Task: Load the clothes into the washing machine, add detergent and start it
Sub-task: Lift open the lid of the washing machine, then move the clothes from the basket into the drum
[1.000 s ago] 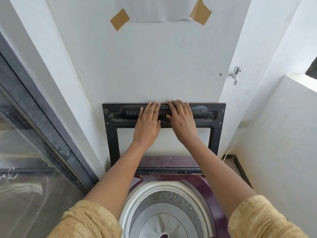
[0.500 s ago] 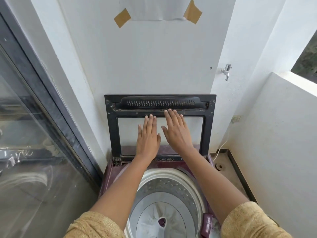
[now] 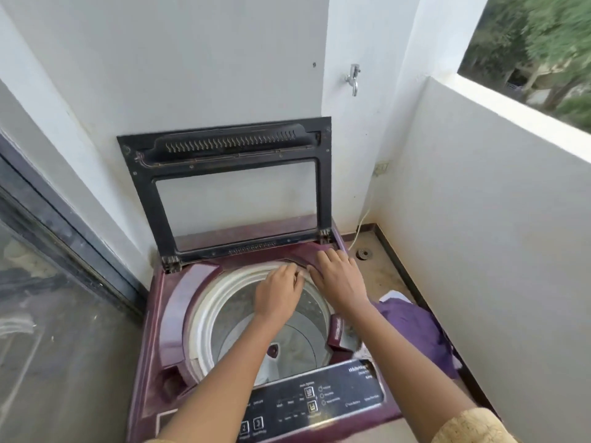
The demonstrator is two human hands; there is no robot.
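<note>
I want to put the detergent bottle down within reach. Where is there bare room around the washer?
Free: the floor between the washer's right side and the low wall, back by the drain. Nearer, purple clothes cover that strip. The washer top is crowded: both the left hand and right hand hover over the drum.

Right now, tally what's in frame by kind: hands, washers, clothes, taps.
Hands: 2, left hand and right hand, both over the open drum
Washing machines: 1, washing machine with lid up
Clothes: 1 purple cloth beside the machine
Taps: 1 wall tap
Total: 5
</note>
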